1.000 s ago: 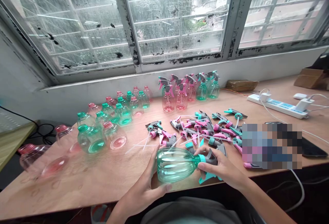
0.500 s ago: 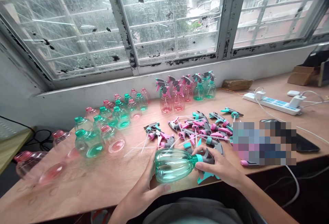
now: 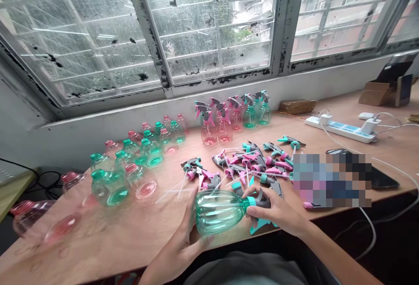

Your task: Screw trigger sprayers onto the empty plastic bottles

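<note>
A clear green spray bottle (image 3: 220, 211) lies on its side in the air over the table's front edge, its base to the left. My left hand (image 3: 186, 237) is closed around the base end, fingers behind and thumb below. At the neck, my right hand (image 3: 273, 208) grips the grey and turquoise trigger head (image 3: 258, 201), which sits on the bottle's mouth; part of it is hidden by my fingers. Just beyond the hands lies a pile of loose pink, turquoise and grey trigger heads (image 3: 247, 160) with thin tubes.
Open pink and green bottles (image 3: 109, 187) stand on the wooden table (image 3: 131, 232) at left. Bottles with trigger heads (image 3: 225, 123) stand by the wall. At right are a power strip (image 3: 340, 128), a dark flat device (image 3: 381, 176), cables and a blurred patch.
The view has shifted slightly, so the scene sits a little further left. Both hands keep the same hold on the bottle and its trigger head.
</note>
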`<state>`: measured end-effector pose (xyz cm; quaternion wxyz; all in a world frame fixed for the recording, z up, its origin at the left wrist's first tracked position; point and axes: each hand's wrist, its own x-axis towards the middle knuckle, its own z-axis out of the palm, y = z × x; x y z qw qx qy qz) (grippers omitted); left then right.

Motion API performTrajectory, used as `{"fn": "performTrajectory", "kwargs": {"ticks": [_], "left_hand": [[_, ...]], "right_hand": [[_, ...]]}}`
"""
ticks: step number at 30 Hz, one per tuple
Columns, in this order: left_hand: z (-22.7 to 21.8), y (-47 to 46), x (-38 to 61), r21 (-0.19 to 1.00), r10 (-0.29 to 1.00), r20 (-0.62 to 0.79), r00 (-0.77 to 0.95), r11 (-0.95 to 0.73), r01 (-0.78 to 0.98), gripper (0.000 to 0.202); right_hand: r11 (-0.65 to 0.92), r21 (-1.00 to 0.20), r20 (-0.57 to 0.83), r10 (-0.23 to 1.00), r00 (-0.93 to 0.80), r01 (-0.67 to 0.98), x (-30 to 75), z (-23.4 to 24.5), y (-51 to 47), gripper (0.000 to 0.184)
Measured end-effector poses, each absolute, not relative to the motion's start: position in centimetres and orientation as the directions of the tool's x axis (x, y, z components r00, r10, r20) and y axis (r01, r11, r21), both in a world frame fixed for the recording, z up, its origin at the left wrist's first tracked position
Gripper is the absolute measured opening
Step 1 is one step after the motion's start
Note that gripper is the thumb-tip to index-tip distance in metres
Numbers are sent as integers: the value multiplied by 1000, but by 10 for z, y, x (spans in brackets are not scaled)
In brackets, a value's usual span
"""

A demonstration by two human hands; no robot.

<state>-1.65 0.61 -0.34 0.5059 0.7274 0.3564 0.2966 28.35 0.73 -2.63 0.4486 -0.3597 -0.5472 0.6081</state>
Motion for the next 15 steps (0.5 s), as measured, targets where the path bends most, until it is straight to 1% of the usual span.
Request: {"fn": "performTrajectory", "kwargs": {"ticks": [7, 10, 15], "left_hand": [[-4, 5, -18, 975, 809, -14, 588, -119, 188, 97], [-2, 5, -17, 978, 805, 2, 593, -126, 168, 97], [-2, 5, -17, 969, 813, 12, 582, -152, 192, 94]], "right_hand": [[-10, -986, 52, 928, -369, -164, 284, -28, 5, 32], [-23, -983, 46, 932, -361, -183, 283, -27, 5, 32], [-20, -983, 48, 933, -355, -185, 284, -27, 5, 31]]}}
